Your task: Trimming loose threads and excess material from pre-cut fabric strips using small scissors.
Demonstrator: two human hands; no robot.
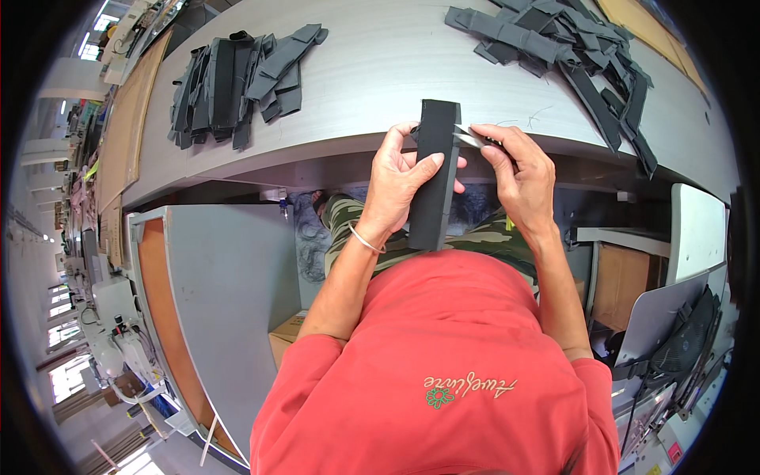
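My left hand [392, 184] is closed around a long, flat dark fabric strip [432, 190], its thumb lying across the front and fingertips showing past the right edge. The strip stands nearly upright in the picture, in front of the table's near edge. Between the thumb and fingers of my right hand [526, 176] is a small pair of thread snips [469, 139]. Their pale blades point left at the strip's right edge, near its upper end. Whether the blades touch the fabric I cannot tell. Part of the snips is hidden inside the hand.
On the pale table [372, 71] lie a pile of dark strips [229, 83] at left and a looser heap [562, 43] at right. Loose threads lie near the right heap. A grey cabinet panel [229, 269] stands to my left, a shelf holding a cardboard box [621, 285] to my right.
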